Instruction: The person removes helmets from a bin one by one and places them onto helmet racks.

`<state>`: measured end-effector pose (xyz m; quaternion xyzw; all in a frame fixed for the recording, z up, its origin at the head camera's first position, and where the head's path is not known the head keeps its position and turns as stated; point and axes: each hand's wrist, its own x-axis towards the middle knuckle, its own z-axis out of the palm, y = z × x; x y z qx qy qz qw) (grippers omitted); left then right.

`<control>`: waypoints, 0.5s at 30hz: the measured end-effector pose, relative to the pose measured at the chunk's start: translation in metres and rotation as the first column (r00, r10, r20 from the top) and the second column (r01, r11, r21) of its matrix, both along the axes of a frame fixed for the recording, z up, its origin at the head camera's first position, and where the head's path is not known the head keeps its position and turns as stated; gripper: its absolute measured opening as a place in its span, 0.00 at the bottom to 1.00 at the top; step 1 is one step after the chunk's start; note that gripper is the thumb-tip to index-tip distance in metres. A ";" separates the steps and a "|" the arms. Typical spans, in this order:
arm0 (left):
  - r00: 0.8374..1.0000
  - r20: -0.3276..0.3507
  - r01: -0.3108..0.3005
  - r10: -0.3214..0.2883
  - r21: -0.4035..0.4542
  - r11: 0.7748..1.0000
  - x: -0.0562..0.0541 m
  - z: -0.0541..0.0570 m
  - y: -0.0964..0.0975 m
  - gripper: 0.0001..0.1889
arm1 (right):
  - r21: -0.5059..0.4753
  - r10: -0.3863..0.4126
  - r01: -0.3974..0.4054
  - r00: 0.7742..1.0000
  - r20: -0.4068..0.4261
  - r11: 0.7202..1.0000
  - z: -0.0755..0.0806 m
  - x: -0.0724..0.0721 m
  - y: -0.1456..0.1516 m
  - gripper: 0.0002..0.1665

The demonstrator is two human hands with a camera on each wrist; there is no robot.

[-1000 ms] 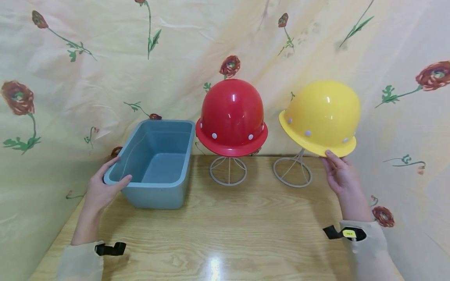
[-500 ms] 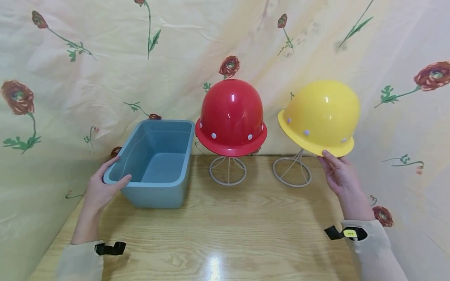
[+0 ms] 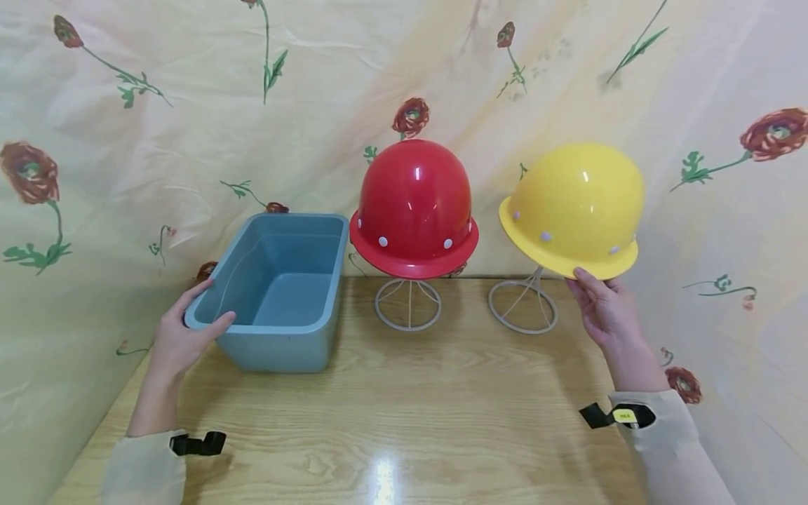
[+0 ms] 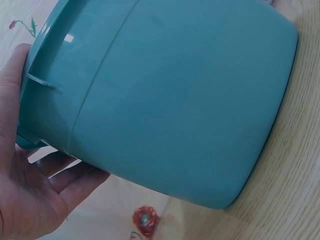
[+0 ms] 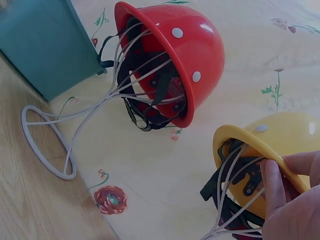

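My left hand (image 3: 179, 333) grips the near left corner of a blue-green plastic tub (image 3: 278, 351), thumb over the rim and fingers along its outer side. In the left wrist view the tub (image 4: 180, 100) stands on the table. At the right, my right hand (image 3: 606, 308) pinches the front brim of a yellow hard hat (image 3: 583, 203), which sits tilted over a wire stand (image 3: 524, 330). The right wrist view shows fingers (image 5: 275, 187) under the brim, close to the stand's wires and the dark inner straps. Between tub and yellow hat, a red hard hat (image 3: 415, 203) rests on another stand.
The red hat's wire stand (image 3: 409, 330) has a ring base on the wooden table (image 3: 404, 400). A flower-patterned cloth (image 3: 303, 126) hangs behind the table and along both sides. Tub and red hat stand close together.
Both hands keep their holds on the tub and the yellow hard hat. The yellow hat has shifted very slightly, with its tilt nearly the same; the whole view has drifted a little.
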<state>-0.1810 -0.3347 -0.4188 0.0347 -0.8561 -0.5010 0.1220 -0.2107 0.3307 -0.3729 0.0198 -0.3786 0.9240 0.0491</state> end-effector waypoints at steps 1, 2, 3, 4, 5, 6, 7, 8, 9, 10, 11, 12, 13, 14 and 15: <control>1.000 0.001 0.000 0.000 -0.002 1.000 0.000 0.000 0.000 0.45 | 0.005 -0.006 0.006 1.000 0.002 1.000 0.000 0.000 0.000 0.17; 1.000 0.001 -0.001 0.001 -0.003 1.000 0.000 0.000 0.000 0.45 | 0.008 -0.014 0.014 1.000 0.006 1.000 0.000 0.000 -0.001 0.17; 1.000 0.003 -0.001 0.001 -0.004 1.000 0.000 0.001 0.000 0.45 | 0.013 -0.022 0.021 1.000 0.008 1.000 0.001 0.000 -0.001 0.17; 1.000 0.005 -0.002 0.002 -0.004 1.000 0.000 0.001 0.000 0.45 | 0.020 -0.030 0.030 0.999 0.012 0.999 0.000 0.000 -0.001 0.17; 1.000 0.006 -0.003 0.003 -0.005 1.000 0.000 0.000 0.000 0.45 | 0.027 -0.038 0.038 0.999 0.014 0.999 0.000 0.000 -0.002 0.17; 1.000 0.007 -0.004 0.004 -0.006 1.000 0.000 0.000 0.000 0.45 | 0.034 -0.046 0.046 0.999 0.016 0.998 0.000 0.000 -0.002 0.17; 1.000 0.010 -0.005 0.005 -0.005 1.000 0.000 0.000 0.000 0.45 | 0.039 -0.052 0.051 0.998 0.018 0.998 0.000 0.000 -0.002 0.17; 1.000 0.012 -0.006 0.006 -0.005 1.000 0.000 -0.001 0.000 0.45 | 0.044 -0.058 0.057 0.998 0.020 0.997 -0.001 0.000 -0.002 0.17; 1.000 0.015 -0.007 0.007 -0.004 1.000 0.000 -0.001 0.001 0.45 | 0.051 -0.062 0.060 0.998 0.021 0.997 -0.001 0.000 -0.002 0.17; 1.000 0.017 -0.008 0.008 -0.004 1.000 -0.001 -0.001 0.001 0.45 | 0.056 -0.065 0.064 0.998 0.021 0.996 -0.001 0.000 -0.002 0.17; 1.000 0.019 -0.010 0.010 -0.005 1.000 -0.001 -0.002 0.001 0.45 | 0.054 -0.065 0.064 0.998 0.022 0.996 -0.002 0.000 -0.002 0.17; 1.000 0.020 -0.010 0.010 -0.004 1.000 -0.001 -0.002 0.001 0.45 | 0.057 -0.064 0.062 0.998 0.020 0.996 -0.002 0.000 -0.001 0.17; 1.000 0.021 -0.010 0.010 -0.004 1.000 -0.002 -0.002 0.001 0.45 | 0.060 -0.062 0.061 0.998 0.017 0.996 -0.002 0.000 -0.001 0.17; 1.000 0.021 -0.010 0.010 -0.003 1.000 -0.002 -0.002 0.002 0.45 | 0.063 -0.059 0.059 0.998 0.013 0.996 -0.002 0.000 0.000 0.17; 1.000 0.020 -0.010 0.010 -0.004 1.000 -0.003 -0.002 0.002 0.45 | 0.068 -0.058 0.057 0.998 0.007 0.996 -0.002 0.000 0.000 0.17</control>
